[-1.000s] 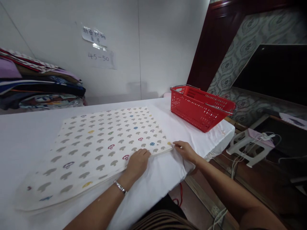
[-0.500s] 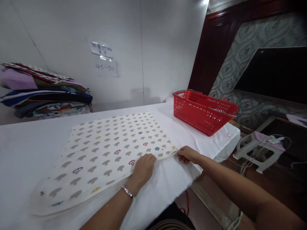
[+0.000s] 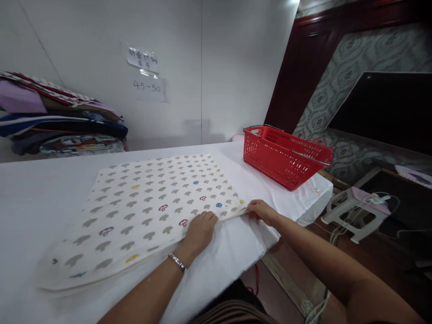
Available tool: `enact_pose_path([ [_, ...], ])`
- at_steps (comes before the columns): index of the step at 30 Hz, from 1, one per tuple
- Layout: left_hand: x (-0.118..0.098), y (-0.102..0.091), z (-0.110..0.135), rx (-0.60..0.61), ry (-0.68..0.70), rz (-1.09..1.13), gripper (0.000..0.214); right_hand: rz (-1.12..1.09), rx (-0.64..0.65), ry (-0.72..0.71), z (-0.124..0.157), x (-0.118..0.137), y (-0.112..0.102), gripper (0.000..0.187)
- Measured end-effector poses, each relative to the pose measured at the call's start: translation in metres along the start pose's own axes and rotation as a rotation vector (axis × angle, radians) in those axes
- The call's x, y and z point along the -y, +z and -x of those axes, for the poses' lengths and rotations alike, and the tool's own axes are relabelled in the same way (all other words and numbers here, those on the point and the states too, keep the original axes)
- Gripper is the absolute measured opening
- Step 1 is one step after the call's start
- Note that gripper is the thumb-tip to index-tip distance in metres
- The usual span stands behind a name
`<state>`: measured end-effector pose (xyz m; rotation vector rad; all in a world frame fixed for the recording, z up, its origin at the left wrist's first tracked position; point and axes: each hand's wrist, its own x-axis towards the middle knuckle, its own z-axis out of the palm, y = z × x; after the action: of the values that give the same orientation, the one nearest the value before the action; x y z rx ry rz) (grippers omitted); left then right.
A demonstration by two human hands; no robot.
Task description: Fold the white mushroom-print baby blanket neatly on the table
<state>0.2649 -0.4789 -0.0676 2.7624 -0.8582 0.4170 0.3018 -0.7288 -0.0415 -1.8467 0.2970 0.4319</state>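
Mushroom-print cloth: it lies spread out on the white-covered table point(image 3: 27, 193), and the cloth point(image 3: 135, 189) has its layered near edge running along your side, close to the front of the tabletop.
Right hand: your right hand point(image 3: 264, 212) is at the near right corner, thumb and fingertips pinching it; a second ago those fingers look straighter and only just at the corner, and now they are curled in on it.
Left hand: your left hand point(image 3: 200, 229) rests over the near edge, fingers together, in the same spot as before; you seem to be pressing down, but I cannot tell whether any fabric is caught beneath the fingers.
Near edge: judging by this, you have it controlled at two places, the corner and partway along, while the far left end lies free.
Red basket: the basket point(image 3: 286, 162) stands beyond your right hand, apart from the cloth and unmoved.
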Motion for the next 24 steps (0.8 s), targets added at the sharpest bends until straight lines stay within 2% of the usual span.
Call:
enact_pose_path([
  [6, -0.0002, 0.0003, -0.0001, 0.023, -0.007, -0.004, 0.021, -0.088, 0.031, -0.011, 0.0032, -0.0007, 0.0010, 0.010],
  [11, 0.0001, 0.0023, -0.0008, 0.012, -0.005, -0.010, 0.020, 0.000, 0.006, -0.023, 0.0046, 0.0009, 0.0041, 0.030],
  [16, 0.0009, 0.0050, 0.0005, 0.003, 0.005, -0.019, 0.021, 0.075, -0.060, -0.042, -0.0011, -0.0001, 0.0070, 0.015],
  [24, 0.0050, 0.0053, 0.0034, -0.036, -0.015, 0.004, 0.022, 0.048, -0.034, -0.032, -0.0009, -0.0042, 0.0003, 0.017],
])
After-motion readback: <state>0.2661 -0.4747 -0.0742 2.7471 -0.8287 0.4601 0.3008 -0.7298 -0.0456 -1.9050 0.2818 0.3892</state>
